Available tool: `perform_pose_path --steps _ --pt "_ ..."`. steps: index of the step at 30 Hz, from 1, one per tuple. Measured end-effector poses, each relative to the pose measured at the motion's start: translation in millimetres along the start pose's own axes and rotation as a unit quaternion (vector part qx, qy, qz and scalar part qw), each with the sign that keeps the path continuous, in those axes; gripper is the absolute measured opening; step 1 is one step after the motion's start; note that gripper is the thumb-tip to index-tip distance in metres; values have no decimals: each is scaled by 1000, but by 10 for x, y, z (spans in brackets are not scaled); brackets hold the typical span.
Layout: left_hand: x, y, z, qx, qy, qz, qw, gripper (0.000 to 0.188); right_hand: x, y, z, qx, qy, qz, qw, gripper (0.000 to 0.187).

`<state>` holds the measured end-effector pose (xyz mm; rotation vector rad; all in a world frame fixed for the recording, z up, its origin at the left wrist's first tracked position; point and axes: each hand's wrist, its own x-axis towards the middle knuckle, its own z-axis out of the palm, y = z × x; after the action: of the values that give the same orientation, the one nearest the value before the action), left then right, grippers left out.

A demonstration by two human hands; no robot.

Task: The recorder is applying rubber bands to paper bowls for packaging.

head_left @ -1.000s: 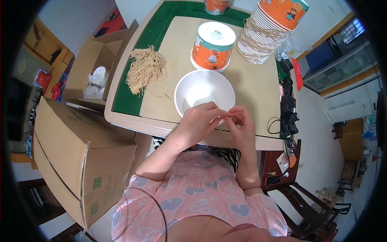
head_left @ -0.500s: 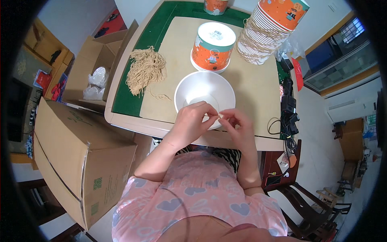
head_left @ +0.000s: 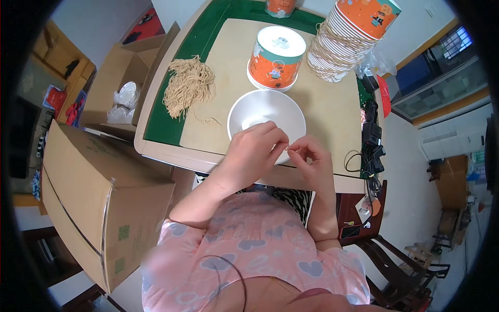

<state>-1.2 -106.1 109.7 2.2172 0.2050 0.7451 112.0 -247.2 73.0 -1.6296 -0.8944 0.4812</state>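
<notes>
Over the near rim of a white paper tub [head_left: 249, 109], its open top facing up, my two hands almost meet. My left hand [head_left: 254, 153] pinches with thumb and fingertips. Just right of it, my right hand [head_left: 313, 156] is also closed in a pinch. Between the fingertips shows a small pale bit that looks like beige string [head_left: 287, 148]; the fingers hide most of it. Behind the open tub, an orange and green paper tub [head_left: 275, 70] stands upside down, white base up. A loose heap of beige strings [head_left: 189, 86] lies to the left.
A tall, leaning stack of paper tubs [head_left: 340, 47] with strings hanging round it stands at the back right. Another orange tub [head_left: 280, 7] is at the far edge. Black cables and adapters [head_left: 371, 132] line the right edge. Cardboard boxes [head_left: 138, 223] stand left of the table.
My hands have shifted slightly right, and a narrow gap shows between their fingertips. My left hand has turned a little, its knuckles higher over the tub.
</notes>
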Motion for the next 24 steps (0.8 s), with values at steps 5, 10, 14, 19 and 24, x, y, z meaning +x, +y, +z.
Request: perform_pose_path --steps 5,10,14,19,24 --pt "19 41 -6 36 13 40 998 8 -43 40 -22 -34 -11 1 999 7" --pt "52 -48 -153 101 52 63 992 13 -106 149 -46 -48 21 1 999 8" --pt "114 -250 -358 230 -20 37 972 17 -50 112 -292 -67 -14 -9 998 6" --pt "269 -595 -473 376 -156 52 912 26 254 113 -796 -166 -78 24 983 7" --pt "76 -376 -230 271 -152 176 934 10 814 277 -1017 -242 -72 46 966 9"
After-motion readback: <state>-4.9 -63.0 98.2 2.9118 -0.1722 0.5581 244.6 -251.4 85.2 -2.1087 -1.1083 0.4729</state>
